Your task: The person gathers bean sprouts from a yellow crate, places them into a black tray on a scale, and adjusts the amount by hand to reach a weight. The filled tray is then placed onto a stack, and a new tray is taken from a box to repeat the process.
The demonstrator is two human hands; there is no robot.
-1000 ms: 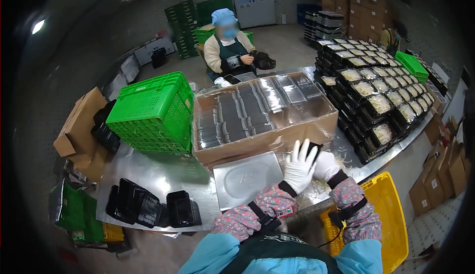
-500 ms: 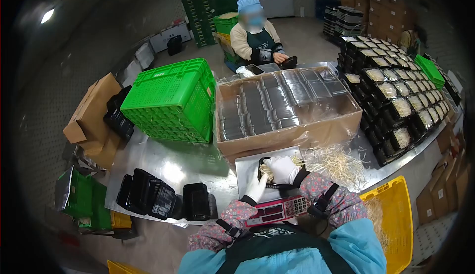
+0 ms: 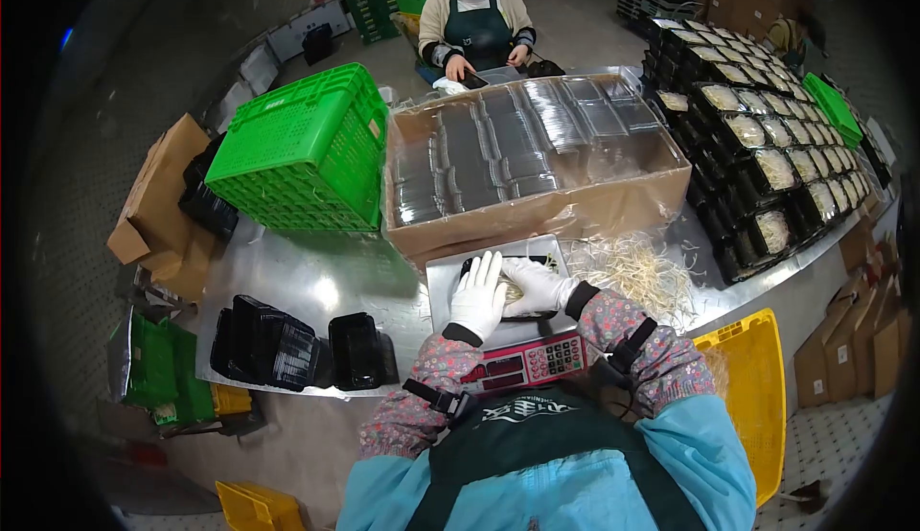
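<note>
Your black tray (image 3: 530, 317) of sprouts (image 3: 512, 293) sits on the scale (image 3: 527, 362), at 12 o'clock from you. Your left hand (image 3: 479, 299) lies over its 9 o'clock side, fingers straight and slightly apart. Your right hand (image 3: 539, 287) covers its 3 o'clock side; whether those fingers grip anything, I can't tell. Loose sprouts (image 3: 637, 277) lie at 3 o'clock on the worktop (image 3: 398, 272).
</note>
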